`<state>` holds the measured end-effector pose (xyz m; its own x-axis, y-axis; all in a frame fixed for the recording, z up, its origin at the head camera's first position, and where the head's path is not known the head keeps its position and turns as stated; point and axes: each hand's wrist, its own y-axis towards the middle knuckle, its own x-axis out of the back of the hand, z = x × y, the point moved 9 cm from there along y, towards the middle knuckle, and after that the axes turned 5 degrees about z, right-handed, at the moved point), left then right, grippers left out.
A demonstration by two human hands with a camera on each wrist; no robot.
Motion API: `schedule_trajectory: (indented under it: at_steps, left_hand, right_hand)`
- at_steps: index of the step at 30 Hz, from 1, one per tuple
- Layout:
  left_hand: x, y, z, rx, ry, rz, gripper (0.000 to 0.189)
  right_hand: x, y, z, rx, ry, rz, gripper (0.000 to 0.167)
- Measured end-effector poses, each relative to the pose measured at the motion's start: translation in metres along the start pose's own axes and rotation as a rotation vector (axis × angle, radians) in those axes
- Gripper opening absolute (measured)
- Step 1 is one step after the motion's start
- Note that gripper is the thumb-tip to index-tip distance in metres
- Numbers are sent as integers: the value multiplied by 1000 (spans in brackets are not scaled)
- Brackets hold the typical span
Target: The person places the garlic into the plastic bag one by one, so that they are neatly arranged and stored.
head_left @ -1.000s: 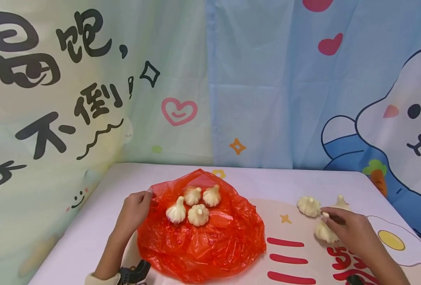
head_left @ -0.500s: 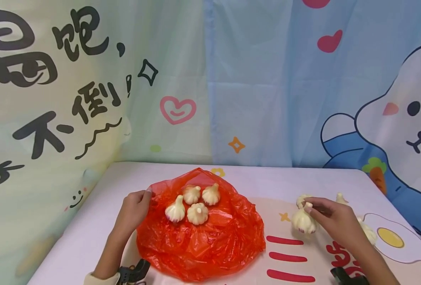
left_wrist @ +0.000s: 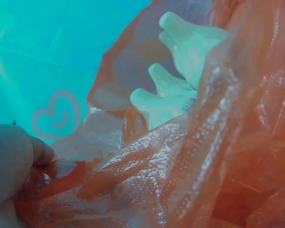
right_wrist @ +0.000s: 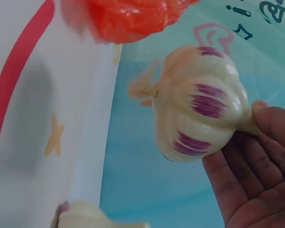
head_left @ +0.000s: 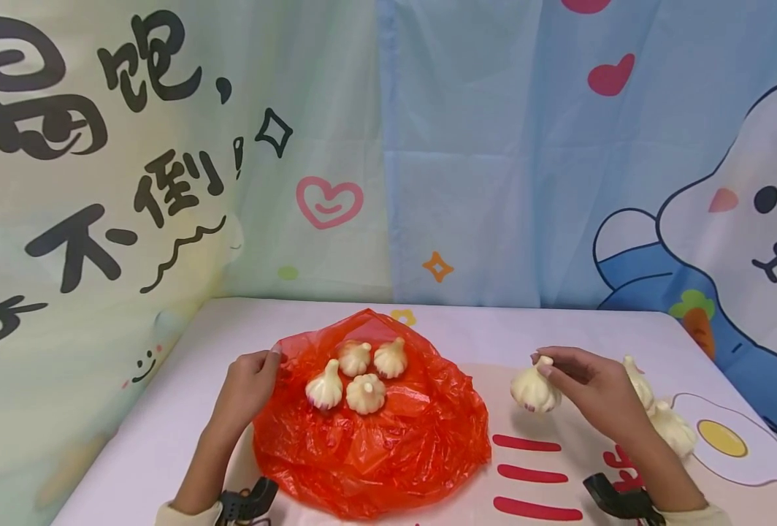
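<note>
Four garlic bulbs (head_left: 365, 395) on red bag (head_left: 382, 460). Left hand (head_left: 250, 383) pinches its ten-o'clock edge; right hand (head_left: 592, 383), three o'clock, pinches another bulb (head_left: 533, 391).

We hold both forearms (head_left: 199, 462) stretched forward, left grip (head_left: 253, 380) curled and pinching, right grip (head_left: 595, 387) pinching too.

The round cream garlic bulb (right_wrist: 202, 107) is streaked with purple; the crinkled plastic bag (head_left: 375, 460) is tinted red. The white tabletop (head_left: 494, 336) is printed with red bars (head_left: 531, 476), the green-and-blue cloth backdrop (head_left: 467, 161) with hearts (head_left: 610, 76).
</note>
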<state>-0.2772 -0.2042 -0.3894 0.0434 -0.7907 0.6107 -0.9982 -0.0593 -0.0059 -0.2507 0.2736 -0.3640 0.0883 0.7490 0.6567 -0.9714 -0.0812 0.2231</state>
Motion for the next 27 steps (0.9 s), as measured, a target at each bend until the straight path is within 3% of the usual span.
schedule_trajectory:
  at_steps: [9,20,27]
  left_hand:
    - [0,0,-1,-8,-4,-8,45]
    - [0,0,-2,-15,4,-6,47]
    - [2,0,-2,-22,14,-14,47]
  right_hand:
    - [-11,10,17,45,86,14,35]
    - [-20,25,45,175,208,9,26]
    - [-29,34,55,216,267,8,27]
